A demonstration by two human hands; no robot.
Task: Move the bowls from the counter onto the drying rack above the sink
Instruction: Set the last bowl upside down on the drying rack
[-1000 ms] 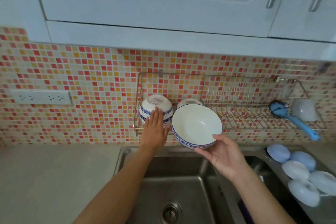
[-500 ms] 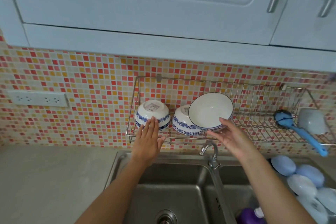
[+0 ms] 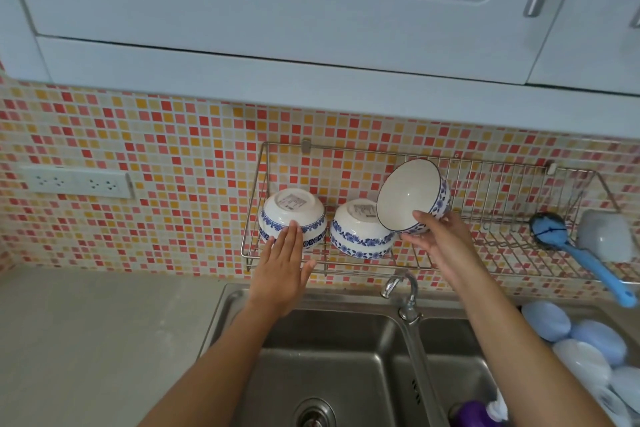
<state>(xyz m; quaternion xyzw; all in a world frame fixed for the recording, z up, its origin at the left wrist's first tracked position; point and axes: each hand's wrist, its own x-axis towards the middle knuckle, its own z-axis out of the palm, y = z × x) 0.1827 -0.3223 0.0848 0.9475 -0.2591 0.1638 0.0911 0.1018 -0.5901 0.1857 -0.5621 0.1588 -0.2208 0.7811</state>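
Observation:
A wire drying rack (image 3: 512, 218) hangs on the tiled wall above the sink (image 3: 332, 357). Two white bowls with blue patterns lie upside down in its left part: one at the far left (image 3: 291, 208), one beside it (image 3: 356, 229). My left hand (image 3: 284, 263) reaches up with straight fingers that touch the left bowl's side. My right hand (image 3: 440, 243) grips the rim of a third blue-and-white bowl (image 3: 408, 198), held tilted on its side over the rack, its opening turned to the left, next to the middle bowl.
A blue-handled brush (image 3: 581, 253) and a white scoop (image 3: 602, 239) lie at the rack's right end. A tap (image 3: 405, 295) stands between the two sink basins. Several pale blue and white dishes (image 3: 585, 354) are stacked at the right. A socket strip (image 3: 76, 182) is on the wall.
My right hand has lifted the third bowl from in front of the rack up into it and tilted it sideways. My left hand has stayed against the left bowl.

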